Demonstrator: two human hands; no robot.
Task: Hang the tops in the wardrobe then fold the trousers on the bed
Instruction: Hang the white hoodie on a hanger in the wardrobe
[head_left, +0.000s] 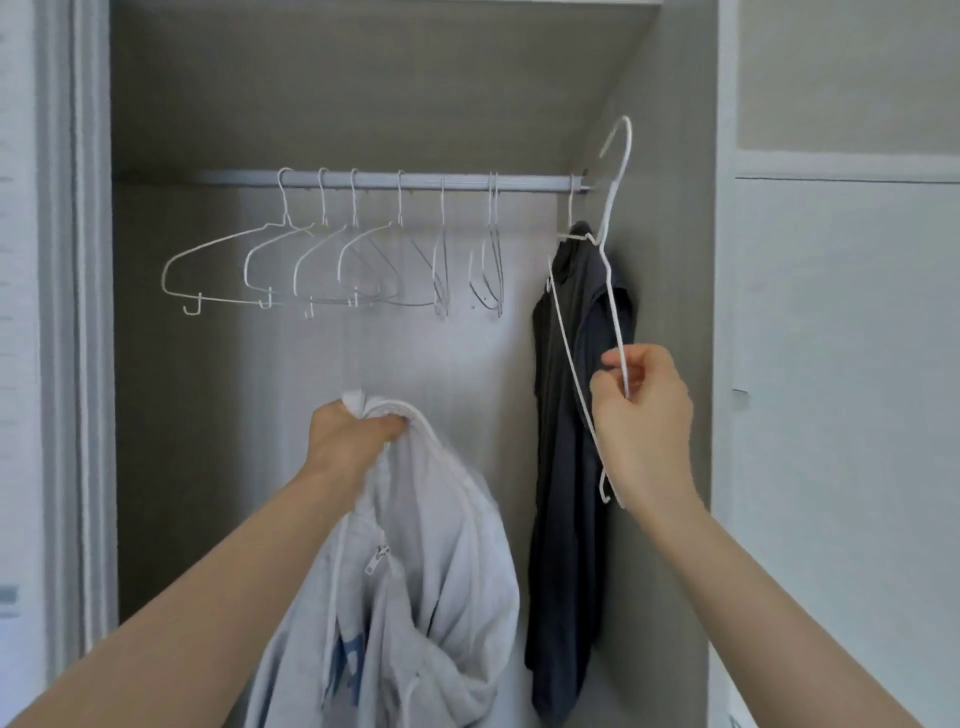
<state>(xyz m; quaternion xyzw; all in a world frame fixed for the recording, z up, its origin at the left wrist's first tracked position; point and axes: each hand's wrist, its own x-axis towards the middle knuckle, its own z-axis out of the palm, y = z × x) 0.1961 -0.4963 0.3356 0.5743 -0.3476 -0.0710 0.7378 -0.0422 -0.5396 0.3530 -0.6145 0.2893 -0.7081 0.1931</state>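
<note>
Hanging step: left hand (353, 431) grips the grey zip top (415, 561) bunched at its collar, right hand (641, 410) pinches a free hanger (608, 291) beside the rail (415, 180); next, thread hanger into the neck.

Seven bare white wire hangers (332, 260) hang on the grey metal rail (395, 181) across the upper middle, an eighth carries one dark navy top (576, 415) at right, and a ninth (608, 291) is off the rail. One pale grey zipped top (415, 571) sits at lower centre. Two hands show.
</note>
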